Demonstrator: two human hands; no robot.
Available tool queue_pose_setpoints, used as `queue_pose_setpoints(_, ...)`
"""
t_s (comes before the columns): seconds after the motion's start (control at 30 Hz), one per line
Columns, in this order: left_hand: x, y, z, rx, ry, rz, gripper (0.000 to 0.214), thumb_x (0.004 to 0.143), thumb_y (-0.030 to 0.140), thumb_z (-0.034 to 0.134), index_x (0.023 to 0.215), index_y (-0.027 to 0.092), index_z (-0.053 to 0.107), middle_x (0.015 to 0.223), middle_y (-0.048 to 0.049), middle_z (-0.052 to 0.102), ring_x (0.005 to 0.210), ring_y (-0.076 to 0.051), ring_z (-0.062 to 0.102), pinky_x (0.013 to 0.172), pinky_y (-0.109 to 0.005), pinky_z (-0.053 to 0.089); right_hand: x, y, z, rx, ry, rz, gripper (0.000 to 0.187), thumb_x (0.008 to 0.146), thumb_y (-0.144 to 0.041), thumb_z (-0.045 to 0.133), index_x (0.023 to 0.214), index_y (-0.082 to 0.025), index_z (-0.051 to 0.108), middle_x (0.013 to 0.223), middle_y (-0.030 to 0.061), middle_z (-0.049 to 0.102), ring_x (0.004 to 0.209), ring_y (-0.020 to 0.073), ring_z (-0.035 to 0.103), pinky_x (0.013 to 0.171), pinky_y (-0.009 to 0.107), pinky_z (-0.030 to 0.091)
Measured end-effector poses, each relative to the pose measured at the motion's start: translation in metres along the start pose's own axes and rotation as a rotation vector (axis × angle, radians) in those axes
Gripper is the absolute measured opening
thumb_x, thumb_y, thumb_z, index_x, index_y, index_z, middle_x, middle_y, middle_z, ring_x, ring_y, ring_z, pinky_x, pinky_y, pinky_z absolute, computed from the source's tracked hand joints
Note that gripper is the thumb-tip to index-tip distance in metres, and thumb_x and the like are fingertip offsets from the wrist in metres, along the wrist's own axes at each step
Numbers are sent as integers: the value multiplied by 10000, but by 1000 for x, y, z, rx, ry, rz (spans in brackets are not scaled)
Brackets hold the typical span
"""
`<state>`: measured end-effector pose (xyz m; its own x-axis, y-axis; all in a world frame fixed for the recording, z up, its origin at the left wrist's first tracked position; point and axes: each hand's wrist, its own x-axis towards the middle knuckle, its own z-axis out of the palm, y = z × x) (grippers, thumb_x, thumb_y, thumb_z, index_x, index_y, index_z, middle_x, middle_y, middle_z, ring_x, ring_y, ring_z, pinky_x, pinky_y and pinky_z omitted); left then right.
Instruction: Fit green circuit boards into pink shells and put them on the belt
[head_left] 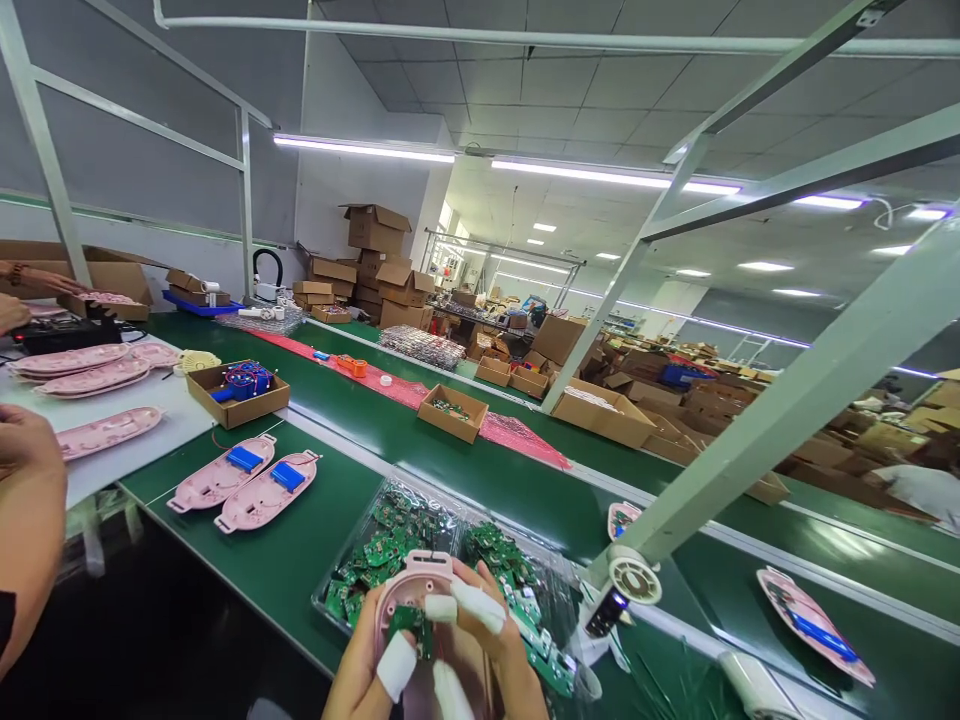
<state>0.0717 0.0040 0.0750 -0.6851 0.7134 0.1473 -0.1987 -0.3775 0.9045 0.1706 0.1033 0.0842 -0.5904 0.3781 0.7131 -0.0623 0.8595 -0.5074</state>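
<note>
Green conveyor belt (285,560) stretching away, bare lane lying left of board tray (321,603)
Left hand (367,665) and right hand (499,640) both clamping pink shell (411,590) at near belt edge

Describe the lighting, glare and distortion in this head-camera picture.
Head view: ceiling tube lights give bright, even light and only soft shadows; pale glare streaks the green belt at right; the wide lens splays the frame beam and stretches the edges; the left hand and right hand on the pink shell are cut off by the bottom edge.
</note>
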Motion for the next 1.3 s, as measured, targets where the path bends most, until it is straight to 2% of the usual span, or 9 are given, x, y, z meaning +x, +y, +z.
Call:
queue_pose_setpoints(0.23,-4,-1,4,26,116,11,396,858,453,583,1182,229,617,1213,-77,678,1193,-261,577,968,-292,440,6,-3,-3,-55,-84,19,636,718,-61,466,1309,-295,434,1275,41,597,1250,267,543,1139,529,302)
queue_pose_setpoints(0.37,-5,2,8,-6,117,1,359,831,476,624,1132,280,638,1138,-27,721,1071,-217,649,900,-260,468,-5,3,3,-18,-115,140,643,725,-74,469,1341,-251,426,1435,102,470,1220,250,579,1023,383,479)
queue_pose_setpoints(0.47,-1,-1,6,-71,130,4,348,796,482,667,1089,294,661,1104,-11,738,1052,-220,659,893,-271,481,-10,5,9,-5,-121,178,701,679,-78,479,1366,-203,417,1510,134,377,1268,258,535,979,330,510)
queue_pose_setpoints(0.67,5,-2,2,-66,203,-23,462,700,535,739,1056,246,681,1137,-64,729,1102,-288,632,948,-342,455,-3,5,11,-93,-135,143,732,635,-69,493,1352,-213,455,1381,83,551,1194,248,601,962,308,526)
queue_pose_setpoints(0.77,3,8,6,-42,186,-28,480,743,533,691,1120,239,649,1178,-74,711,1130,-293,615,971,-366,445,0,5,12,-118,-135,136,749,600,-70,496,1334,-214,464,1224,74,654,1134,262,639,947,328,537)
queue_pose_setpoints(0.93,3,13,7,6,176,-8,438,785,522,642,1140,267,645,1242,-35,681,1198,-255,577,1018,-329,407,4,-1,12,-67,-176,130,714,647,-38,439,1339,-214,425,1143,54,688,1002,190,695,869,247,560)
queue_pose_setpoints(1.1,7,18,-4,-15,226,-43,464,727,527,704,1098,251,661,1221,-32,689,1195,-259,570,1029,-327,392,10,-8,1,-136,-156,-4,620,768,-51,389,1360,-225,444,1377,81,552,1299,241,505,1036,375,467)
queue_pose_setpoints(1.2,8,28,-7,-64,222,-102,489,730,488,718,1137,235,624,1240,-37,675,1230,-261,544,1041,-325,378,12,-9,-5,-246,-43,-133,423,849,-58,399,1178,-266,563,1348,70,536,1393,277,366,1085,459,401)
queue_pose_setpoints(1.3,6,32,-4,-55,231,-85,481,728,469,723,1127,225,611,1199,-41,691,1201,-259,562,1008,-314,400,13,-10,-5,-391,11,-262,321,854,-69,424,1052,-252,597,1312,92,492,1382,329,344,1094,571,323)
